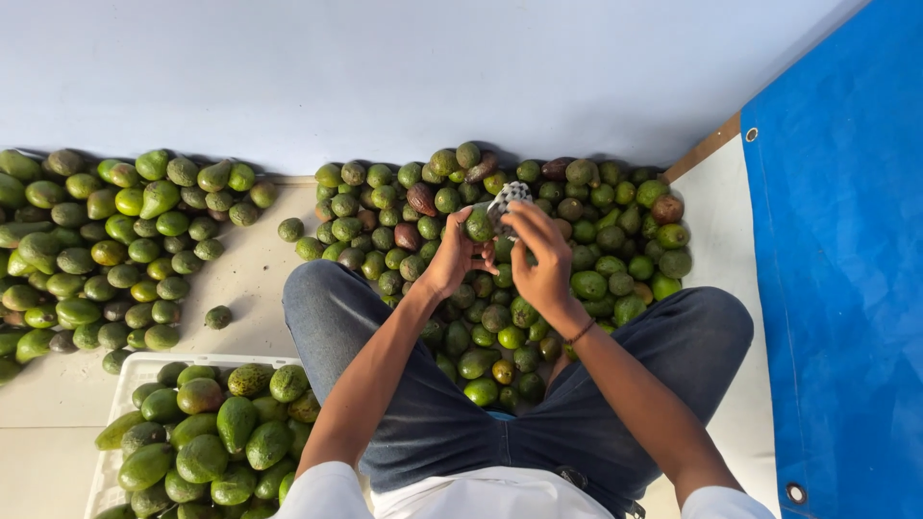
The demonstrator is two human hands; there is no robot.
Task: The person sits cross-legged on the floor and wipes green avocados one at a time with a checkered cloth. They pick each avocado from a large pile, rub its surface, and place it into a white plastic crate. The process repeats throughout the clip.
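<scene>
You are holding one green avocado (479,225) up over the big pile (538,279) between your knees. Your left hand (450,258) is gripping it with closed fingers. Your right hand (541,258) is pinching a small white sheet (508,199) against it. The white crate (135,370) by your left knee is looking nearly full, and many avocados are still waiting on the floor.

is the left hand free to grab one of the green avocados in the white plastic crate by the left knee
Probably not right now. The left hand is holding a green avocado in front, so it is occupied. Nothing covers the white plastic crate, though, so the way looks open once the hand lets go.
</scene>
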